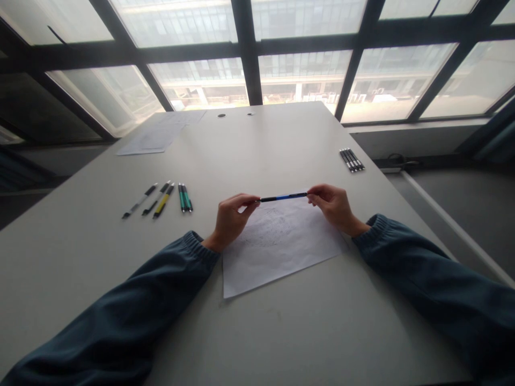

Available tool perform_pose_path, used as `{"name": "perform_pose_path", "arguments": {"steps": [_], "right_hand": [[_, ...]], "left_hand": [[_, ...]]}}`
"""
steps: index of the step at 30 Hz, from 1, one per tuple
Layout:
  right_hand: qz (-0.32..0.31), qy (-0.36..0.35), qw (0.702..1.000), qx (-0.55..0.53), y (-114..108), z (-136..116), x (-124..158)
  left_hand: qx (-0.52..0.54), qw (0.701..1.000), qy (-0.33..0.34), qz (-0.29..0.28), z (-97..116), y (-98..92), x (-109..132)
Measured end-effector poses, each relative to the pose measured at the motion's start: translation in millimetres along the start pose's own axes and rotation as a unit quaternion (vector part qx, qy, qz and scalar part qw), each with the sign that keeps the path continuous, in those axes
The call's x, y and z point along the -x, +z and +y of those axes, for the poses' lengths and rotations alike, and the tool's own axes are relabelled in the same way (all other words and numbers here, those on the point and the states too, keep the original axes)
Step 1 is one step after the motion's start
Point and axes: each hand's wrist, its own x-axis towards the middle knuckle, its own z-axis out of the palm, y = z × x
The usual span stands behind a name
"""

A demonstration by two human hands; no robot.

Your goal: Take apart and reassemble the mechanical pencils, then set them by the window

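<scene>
A black pen with a blue middle (284, 197) is held level above a scribbled sheet of paper (281, 257). My left hand (233, 220) pinches its left end between thumb and fingertips. The other end sits in the closed fingertips of my right hand (332, 206). Beneath the pen, the sheet lies on the white table with faint pen marks on its upper part. Part of the paper's top edge is hidden behind my hands and the pen.
Left of my hands lie two green pens (185, 198), a yellow pen (163, 201) and two clear-and-black pens (140, 201). Several black pens (352, 160) lie side by side near the right edge of the table (257, 145). More paper (147, 140) rests at the far left.
</scene>
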Motion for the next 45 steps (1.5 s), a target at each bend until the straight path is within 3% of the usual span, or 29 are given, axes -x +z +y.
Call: {"name": "perform_pose_path", "arguments": {"steps": [45], "right_hand": [[-0.023,-0.010,0.999,0.026,-1.7,3.6,0.1]], "left_hand": [[0.025,1.000,-0.015,-0.010,0.6,0.9,0.2]]}}
